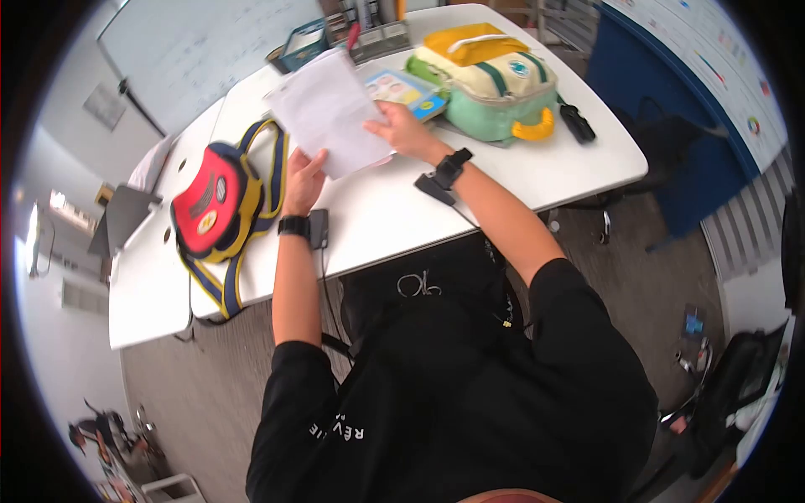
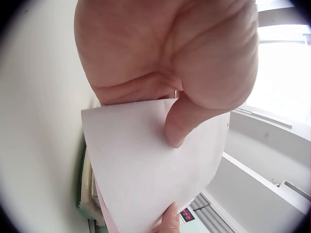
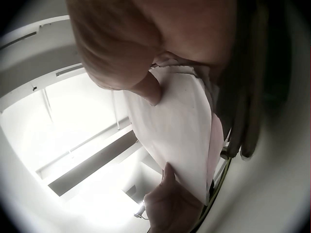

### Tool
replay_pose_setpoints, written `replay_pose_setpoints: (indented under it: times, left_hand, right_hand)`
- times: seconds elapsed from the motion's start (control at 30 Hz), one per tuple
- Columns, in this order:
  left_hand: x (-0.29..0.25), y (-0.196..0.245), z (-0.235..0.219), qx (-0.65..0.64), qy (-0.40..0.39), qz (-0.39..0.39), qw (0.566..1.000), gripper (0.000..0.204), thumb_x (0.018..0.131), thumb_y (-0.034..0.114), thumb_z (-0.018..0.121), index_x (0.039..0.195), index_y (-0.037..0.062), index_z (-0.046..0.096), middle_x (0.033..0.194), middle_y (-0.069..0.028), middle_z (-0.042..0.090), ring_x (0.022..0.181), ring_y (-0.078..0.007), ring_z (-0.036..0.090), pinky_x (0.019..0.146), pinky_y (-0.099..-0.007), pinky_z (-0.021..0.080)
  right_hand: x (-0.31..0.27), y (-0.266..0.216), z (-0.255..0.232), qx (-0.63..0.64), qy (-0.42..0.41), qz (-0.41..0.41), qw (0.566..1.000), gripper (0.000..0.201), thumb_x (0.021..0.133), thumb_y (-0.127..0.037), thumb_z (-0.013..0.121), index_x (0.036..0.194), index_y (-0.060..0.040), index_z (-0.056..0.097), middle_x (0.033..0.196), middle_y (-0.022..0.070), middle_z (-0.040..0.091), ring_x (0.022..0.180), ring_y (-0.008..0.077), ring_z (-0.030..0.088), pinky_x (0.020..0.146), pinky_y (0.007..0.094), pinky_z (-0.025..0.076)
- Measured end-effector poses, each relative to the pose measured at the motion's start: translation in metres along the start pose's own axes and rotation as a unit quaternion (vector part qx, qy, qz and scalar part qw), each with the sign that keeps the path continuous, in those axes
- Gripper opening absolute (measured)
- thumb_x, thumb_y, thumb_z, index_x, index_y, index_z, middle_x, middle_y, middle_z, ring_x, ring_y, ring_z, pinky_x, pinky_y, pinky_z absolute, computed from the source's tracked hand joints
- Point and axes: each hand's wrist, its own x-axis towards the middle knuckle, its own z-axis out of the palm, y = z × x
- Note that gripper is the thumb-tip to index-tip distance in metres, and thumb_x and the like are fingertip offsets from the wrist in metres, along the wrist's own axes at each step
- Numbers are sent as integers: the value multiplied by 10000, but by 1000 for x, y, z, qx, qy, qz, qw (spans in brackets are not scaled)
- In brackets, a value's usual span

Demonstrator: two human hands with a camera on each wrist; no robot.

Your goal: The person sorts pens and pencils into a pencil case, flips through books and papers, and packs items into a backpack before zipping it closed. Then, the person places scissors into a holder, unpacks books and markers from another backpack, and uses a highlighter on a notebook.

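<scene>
Both hands hold a stack of white paper sheets (image 1: 327, 113) above the table. My left hand (image 1: 303, 180) grips its near left edge, thumb (image 2: 179, 127) on the top sheet and fingers behind. On the right side my right hand (image 1: 407, 130) pinches the sheets, its thumb (image 3: 151, 92) lying over the face. A pink sheet (image 3: 216, 141) peeks out beneath the white ones in the right wrist view. Just beyond the right hand lies a colourful booklet (image 1: 402, 90), partly covered by the paper.
A red, navy and yellow backpack (image 1: 210, 205) lies left on the white table (image 1: 377, 214). A mint, cream and yellow backpack (image 1: 495, 88) sits at right, a black strap buckle (image 1: 577, 124) beside it. Behind stand a teal bin (image 1: 303, 46) and a grey desk organizer (image 1: 381, 42).
</scene>
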Motion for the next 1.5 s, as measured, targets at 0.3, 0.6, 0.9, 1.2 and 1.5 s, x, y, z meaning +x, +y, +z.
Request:
replay_pose_setpoints:
  times: [0.3,0.6,0.9,1.2,1.5]
  left_hand:
    - [42,-5,-42,70,7,19,997,294,978,11,579,1269,-8,546,1290,-106,599,1158,-179,579,1020,-343,457]
    - [93,11,-4,117,-1,62,991,304,977,63,604,1258,-37,546,1251,-93,612,1127,-157,577,1002,-321,436]
    - [75,-11,5,349,52,47,935,131,925,134,676,971,37,602,846,22,566,781,-91,496,674,-272,419]
    - [54,-7,13,540,-121,139,821,542,800,-93,540,1300,103,615,1329,-181,610,1295,-344,530,1077,-396,425]
    - [56,-11,-6,630,36,145,762,351,875,42,606,1209,95,698,1328,-216,605,1298,-358,536,1061,-382,436]
  right_hand:
    - [10,-27,-9,-144,85,-134,977,281,819,-105,667,1062,34,641,967,215,688,911,311,671,817,397,504]
    - [49,-13,-41,-192,128,-120,966,289,728,-114,662,979,29,654,921,246,688,891,403,669,795,418,520]
    - [37,25,-58,-239,64,45,968,401,867,-291,683,997,86,644,940,226,694,894,293,681,766,424,541]
    - [17,-16,-71,-262,313,-51,912,271,922,-110,545,1104,84,597,1022,274,661,998,442,616,880,458,472]
    - [13,-12,-70,-287,314,-134,895,283,946,-136,510,1095,96,573,1000,302,639,972,452,619,827,463,477]
